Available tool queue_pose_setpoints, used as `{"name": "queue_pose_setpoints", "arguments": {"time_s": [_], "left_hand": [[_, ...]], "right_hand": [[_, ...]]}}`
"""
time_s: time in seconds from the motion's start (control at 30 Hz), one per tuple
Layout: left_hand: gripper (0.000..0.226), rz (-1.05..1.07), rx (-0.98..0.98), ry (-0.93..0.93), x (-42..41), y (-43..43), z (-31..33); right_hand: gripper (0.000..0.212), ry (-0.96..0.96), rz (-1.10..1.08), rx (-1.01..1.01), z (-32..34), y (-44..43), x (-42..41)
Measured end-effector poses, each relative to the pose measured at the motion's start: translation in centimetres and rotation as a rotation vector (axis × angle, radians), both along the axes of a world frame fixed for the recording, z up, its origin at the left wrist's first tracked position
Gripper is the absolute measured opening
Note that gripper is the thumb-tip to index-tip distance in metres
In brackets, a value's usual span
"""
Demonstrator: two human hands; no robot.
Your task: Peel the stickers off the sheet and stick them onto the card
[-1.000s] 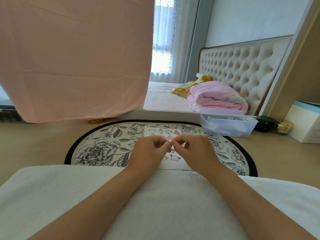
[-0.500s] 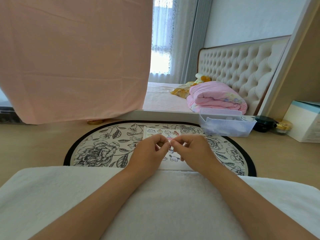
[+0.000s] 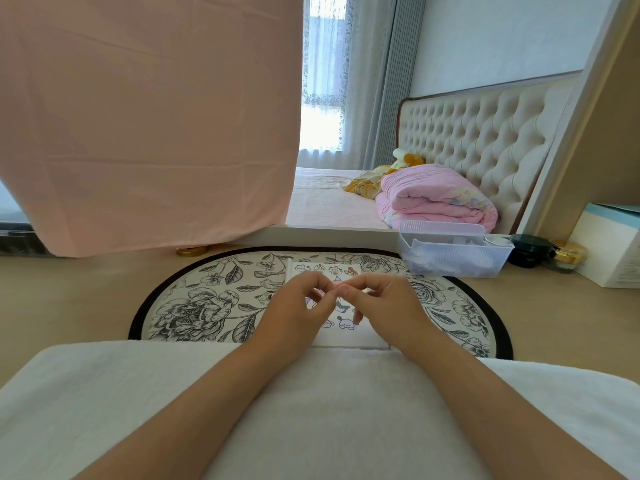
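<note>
legible text, labels, brands, numbers, signs: none can be read. entry one: sticker sheet (image 3: 326, 270) on the floral mat, bearing small cartoon figures in rows; no lettering can be made out among them, and the hands cover its middle. entry two: white box (image 3: 610, 244) with a pale blue top, at the right edge on the counter; faint grey lines of print run along its lower front, too small and blurred to read.
</note>
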State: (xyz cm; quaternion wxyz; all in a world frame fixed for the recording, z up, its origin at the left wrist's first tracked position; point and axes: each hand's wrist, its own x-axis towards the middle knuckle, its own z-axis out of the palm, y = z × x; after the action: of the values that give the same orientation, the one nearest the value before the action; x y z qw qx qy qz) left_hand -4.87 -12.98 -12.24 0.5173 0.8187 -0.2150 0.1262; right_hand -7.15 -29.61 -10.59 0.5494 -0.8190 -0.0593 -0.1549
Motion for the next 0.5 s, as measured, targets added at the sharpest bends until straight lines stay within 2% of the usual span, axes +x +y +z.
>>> {"name": "queue_pose_setpoints", "arguments": {"time_s": [0.27,0.5], "left_hand": [[0.013,0.026,0.090,0.033,1.0,-1.2,1.3],[0.012,-0.041,0.113,0.151,4.4,-4.5,2.8]], "right_hand": [[0.014,0.042,-0.059,-0.062,1.0,-2.2,1.2],[0.015,-0.056,-0.329,-0.193,3.2,-9.5,5.1]]}}
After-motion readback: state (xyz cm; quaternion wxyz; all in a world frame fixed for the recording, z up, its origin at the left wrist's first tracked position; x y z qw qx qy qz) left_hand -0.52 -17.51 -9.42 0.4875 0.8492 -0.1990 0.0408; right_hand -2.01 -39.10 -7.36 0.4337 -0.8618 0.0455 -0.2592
